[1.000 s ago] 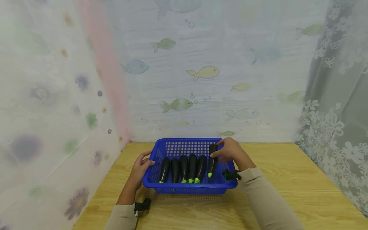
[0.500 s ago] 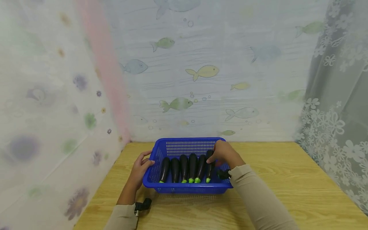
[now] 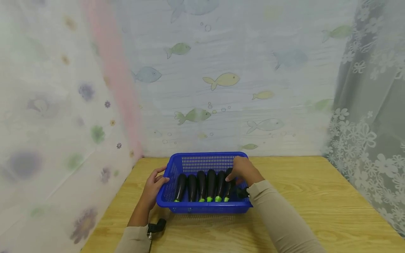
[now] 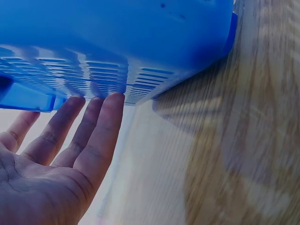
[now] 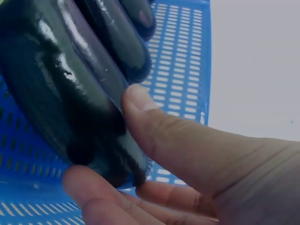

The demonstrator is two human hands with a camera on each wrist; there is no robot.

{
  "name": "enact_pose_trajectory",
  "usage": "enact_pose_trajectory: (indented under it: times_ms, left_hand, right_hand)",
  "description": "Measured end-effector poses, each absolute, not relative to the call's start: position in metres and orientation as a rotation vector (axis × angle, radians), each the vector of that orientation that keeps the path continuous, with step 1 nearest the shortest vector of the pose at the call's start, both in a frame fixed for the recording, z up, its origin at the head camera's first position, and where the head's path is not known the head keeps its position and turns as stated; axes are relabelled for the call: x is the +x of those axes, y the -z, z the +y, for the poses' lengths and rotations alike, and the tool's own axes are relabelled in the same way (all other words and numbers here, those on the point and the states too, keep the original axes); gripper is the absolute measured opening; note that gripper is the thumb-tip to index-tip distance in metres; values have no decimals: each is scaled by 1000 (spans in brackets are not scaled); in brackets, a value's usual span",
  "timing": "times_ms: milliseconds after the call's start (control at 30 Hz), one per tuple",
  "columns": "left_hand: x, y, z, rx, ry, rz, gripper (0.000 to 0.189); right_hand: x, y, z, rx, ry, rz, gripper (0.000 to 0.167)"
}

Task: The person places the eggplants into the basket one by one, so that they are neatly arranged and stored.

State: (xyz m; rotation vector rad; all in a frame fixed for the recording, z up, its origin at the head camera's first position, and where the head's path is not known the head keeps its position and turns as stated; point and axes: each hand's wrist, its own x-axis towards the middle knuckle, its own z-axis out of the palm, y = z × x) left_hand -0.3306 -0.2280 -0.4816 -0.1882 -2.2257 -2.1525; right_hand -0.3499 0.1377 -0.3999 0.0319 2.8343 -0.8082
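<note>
A blue plastic basket holds a row of dark eggplants with green stem ends toward me. My left hand holds the basket's left side, thumb at the rim. In the left wrist view its fingers reach the slotted outer wall; the thumb is hidden there. My right hand is inside the basket, gripping the blunt end of the rightmost eggplant between thumb and fingers. That eggplant lies against its neighbour. Part of it is covered by my hand in the head view.
The basket stands on a wood-grain table. Behind it hangs a fish-patterned sheet, with a flowered sheet at left and a lace curtain at right. Dark wrist devices sit at both sleeves.
My right hand has lowered the eggplant into the basket and shifted it left against the row. The left hand keeps its place on the basket.
</note>
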Motion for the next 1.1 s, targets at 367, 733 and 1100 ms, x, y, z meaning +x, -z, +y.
enact_pose_trajectory:
  times_ms: [367, 733, 1100]
  left_hand:
    - [-332, 484, -224, -206, 2136, -2230, 52]
    - [-333, 482, -229, -183, 2089, -2283, 51]
    - [-329, 462, -234, -264, 1717, -2554, 56]
  right_hand:
    - [-349, 400, 139, 47, 709, 2880, 49]
    - [-343, 394, 151, -52, 873, 2882, 43]
    - [-318, 368, 210, -255, 993, 2828, 72]
